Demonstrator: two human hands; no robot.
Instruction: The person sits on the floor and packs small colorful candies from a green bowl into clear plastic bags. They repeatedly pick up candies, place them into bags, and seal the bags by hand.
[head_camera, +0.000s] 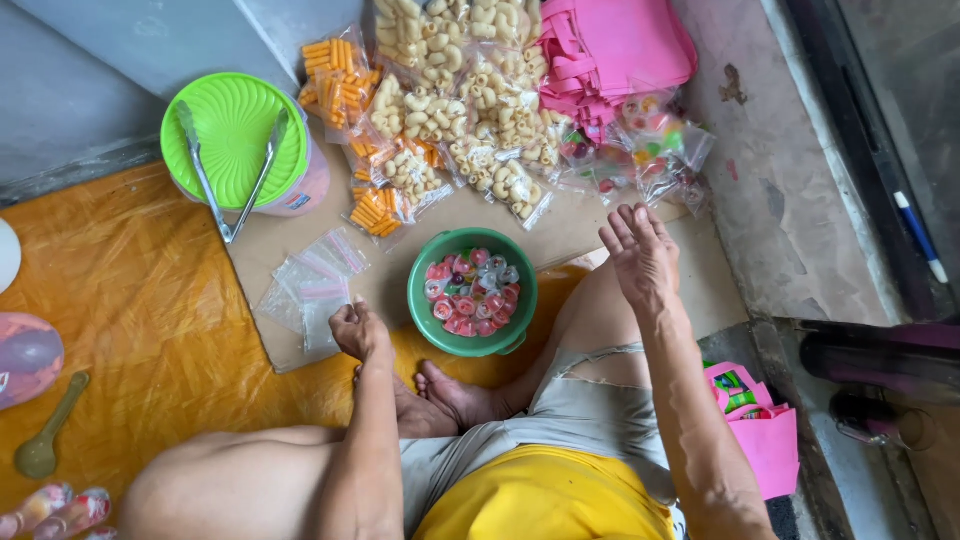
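Seated over a bowl of sweets

Bare knees frame a round green plastic bowl (428, 300) of red-and-white wrapped sweets on the cardboard sheet (570, 230). Left hand (360, 331), fisted, rests beside small clear zip bags (310, 285); right hand (640, 255) hovers open, empty.

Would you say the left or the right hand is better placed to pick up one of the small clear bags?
Probably the left. The left hand is curled right beside the clear bags on the cardboard, while the right hand is raised, open, past the green bowl.
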